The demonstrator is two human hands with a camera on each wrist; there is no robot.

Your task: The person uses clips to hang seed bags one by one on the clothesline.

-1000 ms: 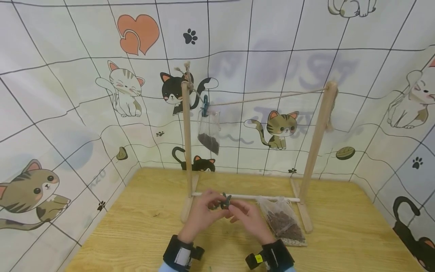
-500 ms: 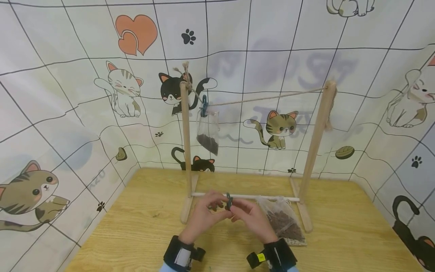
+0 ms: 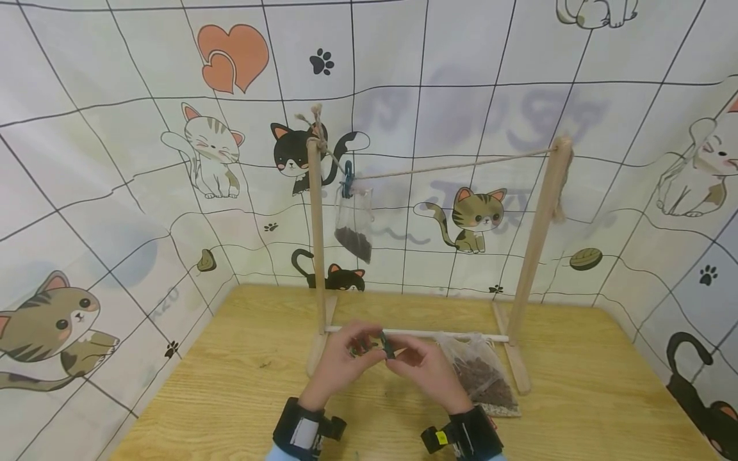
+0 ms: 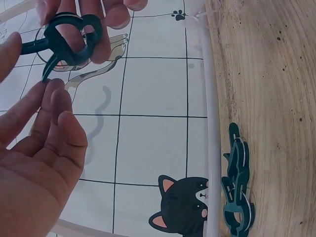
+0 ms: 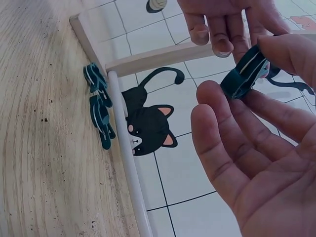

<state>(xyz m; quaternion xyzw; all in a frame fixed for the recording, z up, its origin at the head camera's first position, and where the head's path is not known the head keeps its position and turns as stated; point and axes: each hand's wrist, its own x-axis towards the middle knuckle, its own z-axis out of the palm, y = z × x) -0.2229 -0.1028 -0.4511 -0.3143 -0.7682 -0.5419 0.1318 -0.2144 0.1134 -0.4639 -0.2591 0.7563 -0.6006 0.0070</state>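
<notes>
A dark green plastic clothespin (image 3: 387, 346) is held between both hands above the table. My left hand (image 3: 344, 358) pinches its handle end between thumb and finger, as the left wrist view shows with the clothespin (image 4: 74, 39). My right hand (image 3: 423, 368) grips the other end, its thumb above and its fingers beneath the clothespin (image 5: 244, 74) in the right wrist view. Two more green clothespins (image 4: 239, 177) lie on the table beside the white bar, mostly hidden behind my left hand in the head view.
A wooden rack (image 3: 530, 256) carries a sagging string (image 3: 450, 169). From its left part a clear bag of dark bits (image 3: 354, 240) hangs by a clothespin (image 3: 348, 179). Another filled clear bag (image 3: 487, 381) lies at the rack's right foot. The white bar (image 3: 461, 334) joins both feet.
The clothespin has turned between my fingers, tilting from more upright to slanted. Both hands have stayed at about the same spot, shifting only slightly. The bags and rack have not moved.
</notes>
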